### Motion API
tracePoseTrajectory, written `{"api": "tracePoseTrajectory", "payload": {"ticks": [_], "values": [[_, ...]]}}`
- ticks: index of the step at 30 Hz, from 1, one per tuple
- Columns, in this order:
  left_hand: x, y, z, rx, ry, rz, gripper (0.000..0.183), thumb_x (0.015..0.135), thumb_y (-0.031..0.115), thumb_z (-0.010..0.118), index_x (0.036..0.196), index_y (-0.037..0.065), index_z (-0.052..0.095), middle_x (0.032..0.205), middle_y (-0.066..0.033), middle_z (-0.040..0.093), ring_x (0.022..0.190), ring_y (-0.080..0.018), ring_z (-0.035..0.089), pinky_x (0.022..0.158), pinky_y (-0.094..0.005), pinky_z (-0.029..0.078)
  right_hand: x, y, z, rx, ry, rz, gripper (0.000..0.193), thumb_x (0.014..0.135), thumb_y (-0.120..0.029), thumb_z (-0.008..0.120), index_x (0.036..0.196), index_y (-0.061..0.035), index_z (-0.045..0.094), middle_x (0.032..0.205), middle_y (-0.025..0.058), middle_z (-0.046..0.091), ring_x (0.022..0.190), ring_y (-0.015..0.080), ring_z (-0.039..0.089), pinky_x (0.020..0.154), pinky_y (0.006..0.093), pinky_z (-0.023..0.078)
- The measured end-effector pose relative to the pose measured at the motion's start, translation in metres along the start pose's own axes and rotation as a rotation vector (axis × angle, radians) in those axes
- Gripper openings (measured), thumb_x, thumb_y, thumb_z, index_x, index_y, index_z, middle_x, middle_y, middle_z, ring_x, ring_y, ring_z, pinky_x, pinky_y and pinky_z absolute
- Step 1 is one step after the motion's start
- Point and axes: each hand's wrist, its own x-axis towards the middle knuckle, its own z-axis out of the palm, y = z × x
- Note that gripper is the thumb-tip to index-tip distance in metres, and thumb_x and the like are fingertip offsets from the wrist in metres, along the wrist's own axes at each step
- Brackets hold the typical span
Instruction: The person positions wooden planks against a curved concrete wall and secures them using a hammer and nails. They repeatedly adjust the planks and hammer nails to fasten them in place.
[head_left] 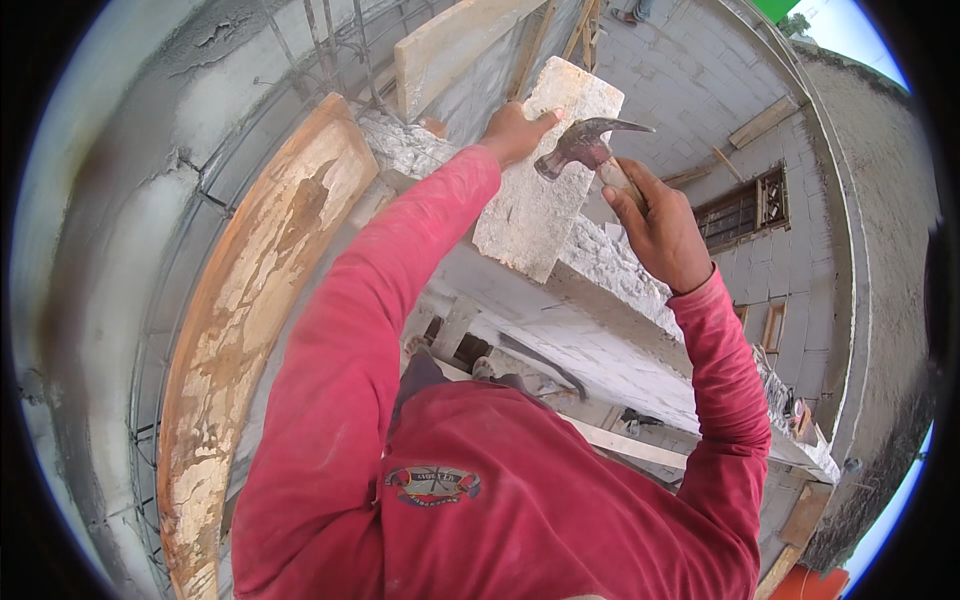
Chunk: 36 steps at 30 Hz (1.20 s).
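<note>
My left hand (515, 135) grips the upper left edge of a pale, rough masonry block (530, 215), thumb lying on its face. The block stands tilted over the top of a low wall (620, 270). My right hand (660, 225) is wrapped round the short handle of a claw hammer (585, 145). The hammer head lies in front of the block's right part, its claw pointing right; whether it touches the block I cannot tell.
A long weathered plank (255, 350) rises along my left side, by steel bars (320, 40). Behind the block leans a board (460, 50). Past the wall, a barred window (745, 208) sits in a block wall. Far below are my feet (483, 368) and a plank (630, 443).
</note>
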Motion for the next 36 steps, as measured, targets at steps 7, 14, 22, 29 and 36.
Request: {"api": "tracePoseTrajectory", "payload": {"ticks": [7, 14, 22, 29, 36], "values": [[0.002, -0.005, 0.000, -0.143, -0.064, 0.091, 0.065, 0.091, 0.049, 0.077, 0.119, -0.009, 0.069, 0.108, -0.0230, 0.075, 0.103, -0.0312, 0.073, 0.088, -0.0410, 0.056, 0.023, 0.016, 0.029, -0.106, -0.242, -0.206, 0.039, 0.105, -0.027, 0.061, 0.133, -0.0004, 0.060, 0.090, 0.0297, 0.068, 0.083, 0.0503, 0.067, 0.074, 0.0510, 0.052], [0.004, -0.010, 0.001, -0.064, -0.089, 0.096, 0.069, 0.093, 0.052, 0.074, 0.130, -0.005, 0.066, 0.116, -0.0223, 0.074, 0.112, -0.0308, 0.071, 0.097, -0.0397, 0.052, 0.016, -0.009, 0.022, 0.039, 0.114, 0.009, 0.040, 0.103, -0.025, 0.064, 0.133, 0.0011, 0.061, 0.084, 0.0281, 0.069, 0.083, 0.0474, 0.070, 0.071, 0.0467, 0.054], [0.021, -0.024, 0.004, 0.032, -0.073, 0.035, 0.075, 0.089, 0.053, 0.076, 0.128, -0.010, 0.066, 0.124, -0.0290, 0.071, 0.117, -0.0383, 0.070, 0.099, -0.0430, 0.053, 0.004, -0.012, 0.034, 0.042, 0.005, -0.036, 0.037, 0.103, -0.023, 0.064, 0.132, 0.0002, 0.061, 0.081, 0.0297, 0.067, 0.081, 0.0511, 0.067, 0.073, 0.0516, 0.053], [-0.018, 0.016, -0.014, -0.212, -0.049, -0.098, 0.070, 0.097, 0.054, 0.069, 0.129, -0.008, 0.065, 0.121, -0.0195, 0.072, 0.108, -0.0277, 0.070, 0.094, -0.0407, 0.054, -0.029, -0.003, 0.021, 0.075, -0.003, 0.065, 0.039, 0.099, -0.019, 0.072, 0.130, 0.0010, 0.061, 0.084, 0.0242, 0.070, 0.077, 0.0386, 0.071, 0.072, 0.0415, 0.054], [-0.023, 0.030, -0.045, -0.967, -0.211, -0.018, 0.080, 0.103, 0.072, 0.045, 0.143, 0.004, 0.054, 0.100, -0.0080, 0.066, 0.088, -0.0189, 0.065, 0.077, -0.0350, 0.056, -0.060, 0.015, -0.034, -0.170, 0.344, -0.035, 0.037, 0.092, -0.022, 0.080, 0.123, -0.0060, 0.068, 0.087, 0.0105, 0.069, 0.075, 0.0229, 0.069, 0.071, 0.0329, 0.054]]}}
